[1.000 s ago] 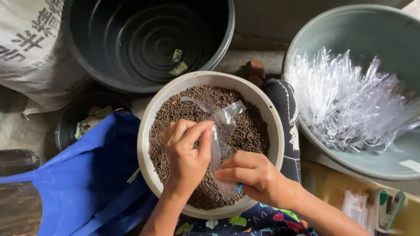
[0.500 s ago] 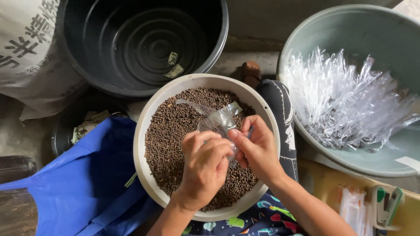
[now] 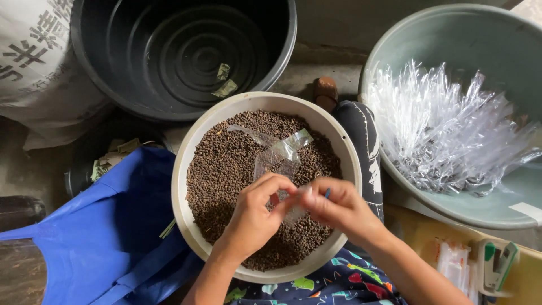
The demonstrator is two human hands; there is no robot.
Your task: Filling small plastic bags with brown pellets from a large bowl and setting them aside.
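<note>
Concrete floor crowded with tubs | cream bowl (image 3: pixel 183 169) of brown pellets (image 3: pixel 226 164) on my lap | clear crinkled plastic bag (image 3: pixel 276 158), mouth towards bowl's far edge, over its middle | my left hand (image 3: pixel 254 217) and right hand (image 3: pixel 339 206) pinch its lower end, fingers closed.

The light is soft and even. The crinkly clear plastic bags (image 3: pixel 451 130) shine with bright glare. The right hand (image 3: pixel 339 206) looks a bit blurry.
</note>
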